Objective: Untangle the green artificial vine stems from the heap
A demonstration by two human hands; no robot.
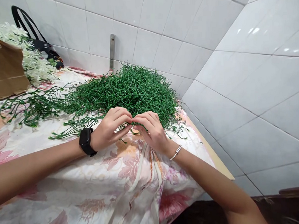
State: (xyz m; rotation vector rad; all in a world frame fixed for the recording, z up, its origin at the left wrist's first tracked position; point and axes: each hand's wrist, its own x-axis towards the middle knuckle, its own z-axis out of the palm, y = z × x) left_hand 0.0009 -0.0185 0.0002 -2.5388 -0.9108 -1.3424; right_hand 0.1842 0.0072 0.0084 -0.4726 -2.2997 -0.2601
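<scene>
A large heap of thin green plastic stems (140,88) lies on the flowered cloth (85,182), with looser stems spread out to the left. My left hand (113,127), with a black watch on its wrist, is at the heap's front edge, fingers pinched on a green stem. Fingertip to fingertip with it, my right hand (152,129), below which a pale bracelet circles the wrist, is also pinched on the small green piece. Most of that piece is hidden behind the fingers.
White flowers (39,66) and a brown paper bag (7,69) stand at the far left, with a dark bag (46,51) behind them. A metal strip (112,51) is fixed to the tiled wall. The board's bare edge (212,155) shows at the right.
</scene>
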